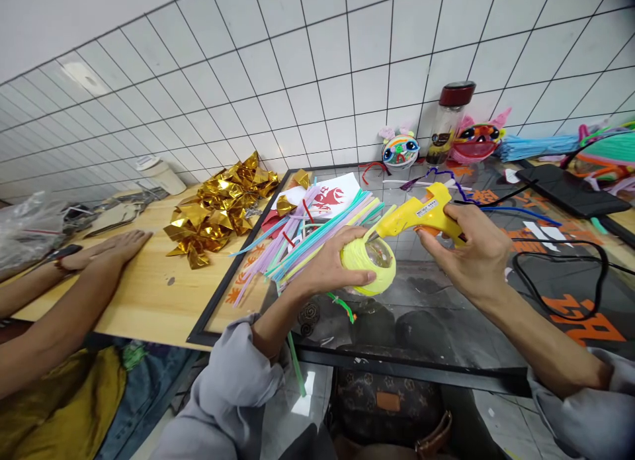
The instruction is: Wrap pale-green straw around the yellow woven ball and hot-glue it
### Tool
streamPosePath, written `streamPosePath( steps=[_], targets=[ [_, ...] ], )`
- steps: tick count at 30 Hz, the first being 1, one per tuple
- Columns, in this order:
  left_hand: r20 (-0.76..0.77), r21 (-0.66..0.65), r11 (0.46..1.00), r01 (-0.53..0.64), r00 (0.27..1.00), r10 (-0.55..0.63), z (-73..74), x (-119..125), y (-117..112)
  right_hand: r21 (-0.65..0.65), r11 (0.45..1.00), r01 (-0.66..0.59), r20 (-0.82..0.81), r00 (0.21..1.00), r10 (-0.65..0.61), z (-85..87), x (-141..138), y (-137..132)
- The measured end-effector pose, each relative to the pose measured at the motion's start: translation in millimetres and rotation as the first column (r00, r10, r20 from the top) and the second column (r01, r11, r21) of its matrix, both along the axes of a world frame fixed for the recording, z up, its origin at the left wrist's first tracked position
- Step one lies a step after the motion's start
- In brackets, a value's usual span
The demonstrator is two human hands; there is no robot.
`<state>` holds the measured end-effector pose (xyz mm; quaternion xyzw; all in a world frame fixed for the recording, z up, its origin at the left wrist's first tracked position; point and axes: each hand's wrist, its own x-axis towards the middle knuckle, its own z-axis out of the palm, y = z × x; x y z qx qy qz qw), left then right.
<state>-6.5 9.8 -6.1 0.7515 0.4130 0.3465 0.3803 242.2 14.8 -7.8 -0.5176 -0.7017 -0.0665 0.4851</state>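
Observation:
My left hand [340, 265] grips a round ball wrapped in yellow pipe cleaner [380, 278], with a clear, uncovered patch on its upper side. In my right hand [473, 245] is a yellow hot glue gun [421, 212], its nozzle pointing left and down at the ball's upper edge. The nozzle tip is at or very near the wrapped rim; whether it touches I cannot tell. A bundle of pastel pipe cleaners [317, 231] lies on the dark glass tabletop just behind my left hand. A short green pipe cleaner [343, 306] rests below the ball.
Gold foil pieces [218, 208] are heaped on the wooden table to the left, near another person's hands [116, 248]. Against the tiled wall stand a bottle [446, 126] and two decorated balls with faces. A black cable [560, 255] and a phone [578, 188] lie right.

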Motion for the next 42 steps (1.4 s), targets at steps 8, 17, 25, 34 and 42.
streamPosePath(
  steps=[8, 17, 25, 34, 42],
  targets=[
    [-0.007, 0.007, 1.0, 0.011, 1.0, -0.011, -2.2, -1.7, 1.8, 0.006, 0.999, -0.032, -0.014, 0.999, 0.032, -1.2, 0.9, 1.0],
    [-0.004, -0.007, 1.0, 0.021, 1.0, -0.021, 1.0, -0.4, 0.6, 0.029, 0.998, -0.062, -0.028, 0.998, 0.063, 0.5, 1.7, 2.3],
    [0.005, -0.01, 0.999, 0.05, 0.999, -0.05, 2.2, -0.4, 1.2, 0.008, 0.994, -0.112, -0.017, 0.994, 0.112, -0.8, 4.1, 3.2],
    [-0.012, 0.035, 0.998, 0.059, 0.998, -0.059, 0.1, -2.0, 2.3, 0.02, 0.998, -0.066, -0.035, 0.997, 0.066, -1.5, 2.9, 3.5],
    [-0.016, 0.02, 0.999, 0.047, 0.999, -0.046, -0.3, -2.3, 1.8, 0.031, 0.998, -0.046, -0.024, 0.999, 0.047, -0.9, 1.2, 1.2]
  ],
)
